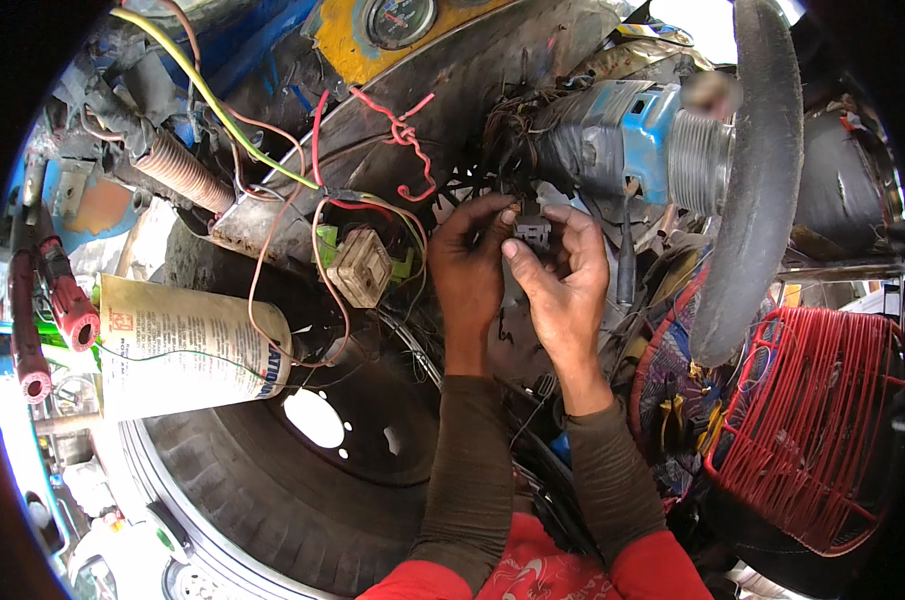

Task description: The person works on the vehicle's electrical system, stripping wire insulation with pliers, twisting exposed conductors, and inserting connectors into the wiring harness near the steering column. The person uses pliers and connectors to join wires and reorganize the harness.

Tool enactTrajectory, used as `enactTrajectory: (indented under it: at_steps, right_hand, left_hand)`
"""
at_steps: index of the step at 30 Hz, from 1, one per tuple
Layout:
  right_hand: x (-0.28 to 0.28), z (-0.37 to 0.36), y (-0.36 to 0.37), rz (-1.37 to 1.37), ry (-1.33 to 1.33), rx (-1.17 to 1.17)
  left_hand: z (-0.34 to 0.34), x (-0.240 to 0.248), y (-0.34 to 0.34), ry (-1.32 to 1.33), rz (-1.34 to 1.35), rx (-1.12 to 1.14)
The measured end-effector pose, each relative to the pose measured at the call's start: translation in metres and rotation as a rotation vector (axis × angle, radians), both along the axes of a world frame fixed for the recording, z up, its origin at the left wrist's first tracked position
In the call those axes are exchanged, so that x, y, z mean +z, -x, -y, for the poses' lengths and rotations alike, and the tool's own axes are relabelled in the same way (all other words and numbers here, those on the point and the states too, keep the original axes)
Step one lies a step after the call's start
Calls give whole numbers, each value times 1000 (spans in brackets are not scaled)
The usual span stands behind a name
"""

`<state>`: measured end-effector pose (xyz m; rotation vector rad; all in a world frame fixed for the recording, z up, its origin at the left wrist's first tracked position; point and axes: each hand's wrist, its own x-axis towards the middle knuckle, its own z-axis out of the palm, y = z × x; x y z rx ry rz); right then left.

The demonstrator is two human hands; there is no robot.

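Note:
In front of the blue steering column [645, 140], both my hands are raised close together with their fingers bent. Between them is a small grey-white part [534, 236] that looks like an electrical connector; my fingers hide much of it. My left hand [469, 245] pinches at its left end, thumb against forefinger. From the other side, my right hand [569, 280] grips it between thumb and curled fingers. Left of my hands, a yellowed square fuse box [360, 268] hangs among thin coloured wires. Twisted red wire [404, 135] lies against the grey metal panel above.
A black steering wheel [747, 190] stands at the right, with a red corded seat [812, 430] below it. At the left are a large tyre [272, 500], a whitish cylindrical container [187, 345] and red-ended hoses [72, 310]. A round gauge [400, 20] sits in a yellow panel.

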<state>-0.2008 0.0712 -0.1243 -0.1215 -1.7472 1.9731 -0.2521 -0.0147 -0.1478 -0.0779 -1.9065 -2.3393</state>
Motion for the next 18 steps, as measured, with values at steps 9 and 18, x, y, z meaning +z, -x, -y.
enactTrajectory:
  at_steps: [9,18]
  right_hand:
    - [1,-5,-2,26,-107,-5]
    - [1,-8,-2,46,-52,36]
  left_hand:
    - [-1,-1,0,-24,-44,0]
    - [-1,4,-3,-8,-52,3]
